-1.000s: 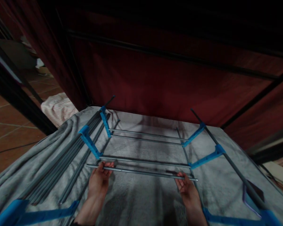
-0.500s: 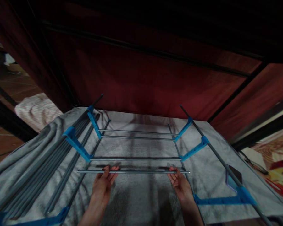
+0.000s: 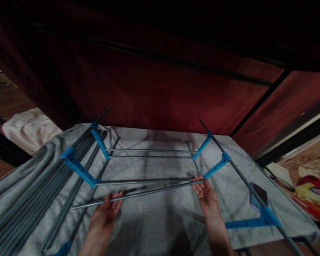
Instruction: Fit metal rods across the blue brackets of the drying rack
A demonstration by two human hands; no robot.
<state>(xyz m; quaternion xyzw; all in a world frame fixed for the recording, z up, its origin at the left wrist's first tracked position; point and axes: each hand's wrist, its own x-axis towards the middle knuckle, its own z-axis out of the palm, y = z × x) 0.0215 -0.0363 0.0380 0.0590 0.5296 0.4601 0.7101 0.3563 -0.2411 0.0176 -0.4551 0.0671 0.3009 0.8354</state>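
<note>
A loose grey metal tube (image 3: 154,191) slants across the frame, held at both ends. My left hand (image 3: 104,213) grips it near its lower left end, palm up. At the raised right end, my right hand (image 3: 204,193) has its fingers around the tube, close to a blue plastic bracket (image 3: 217,166). Beyond it, thin crossbars (image 3: 152,156) join the left and right sides of the rack frame. On the left side, another blue bracket (image 3: 81,170) sits on a side tube; the right side tube (image 3: 242,179) runs through several brackets.
Several spare tubes (image 3: 49,190) lie along the left. The frame rests on a grey blanket (image 3: 160,217) before a dark red panel (image 3: 160,92). A phone (image 3: 258,195) lies by the right tube. A red and yellow packet (image 3: 312,197) and eyeglasses (image 3: 280,179) are at far right.
The tube was level; its right end has moved up and away to the right bracket, and its left end lower and leftward. Both hands moved with it. The view shifted slightly.
</note>
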